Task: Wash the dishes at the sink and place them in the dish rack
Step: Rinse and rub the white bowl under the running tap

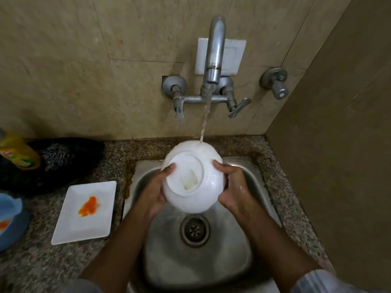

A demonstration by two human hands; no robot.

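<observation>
Head view: one white bowl (193, 182), bottom towards the camera, is held over the steel sink (249, 261), above the drain (195, 230). The left hand (157, 187) grips its left side, fingers curled round the rim; the right hand (231, 187) grips the right side the same way. One stream of water (206, 117) from the tap (214, 53) lands on the bowl's far edge. On the desk (42, 261) left of the sink lies one square white plate (84, 212) with an orange smear, its right edge near the sink rim. Farther left are one yellow bottle (18, 153), one steel scrubber (57, 155) and one blue dish (11, 220), cut off by the frame. A wall closes the right side beyond a narrow strip of desk.
</observation>
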